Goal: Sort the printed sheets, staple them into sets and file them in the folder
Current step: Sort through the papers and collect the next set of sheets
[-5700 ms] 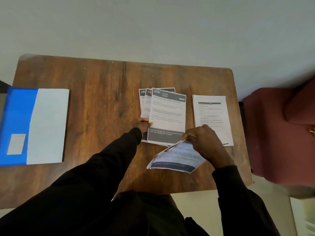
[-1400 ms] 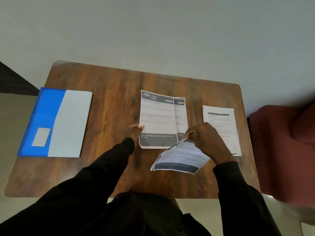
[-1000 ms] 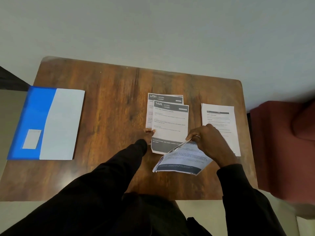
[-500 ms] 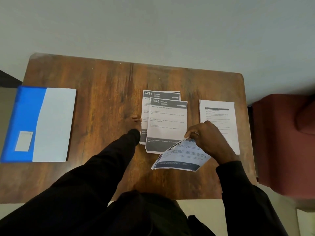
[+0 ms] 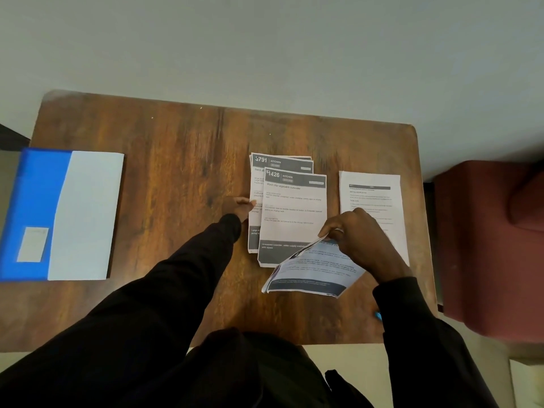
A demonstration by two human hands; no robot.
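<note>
Wooden table [image 5: 176, 172] bears the sorted pile [image 5: 294, 207] lengthwise near-to-far, left hand [image 5: 238, 206] touching its left edge with straight fingers, while the right hand [image 5: 359, 240] pinches the unsorted sheets [image 5: 312, 272] just near-right of it, folder [image 5: 59, 213] well apart leftward.

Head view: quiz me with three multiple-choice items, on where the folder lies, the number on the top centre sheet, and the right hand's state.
1. Where does the blue folder lie? A) the table's left side B) its right side C) under the sheets
2. Which number heads the top centre sheet? A) 3791 B) 1426 C) 2650
3. What is the right hand doing? A) resting flat B) pinching a bundle of sheets C) holding a stapler

Key: 1 A, it lies far left; 2 B, 1426 shows in its dark header; 3 B, fingers pinch the bundle's corner.
</note>
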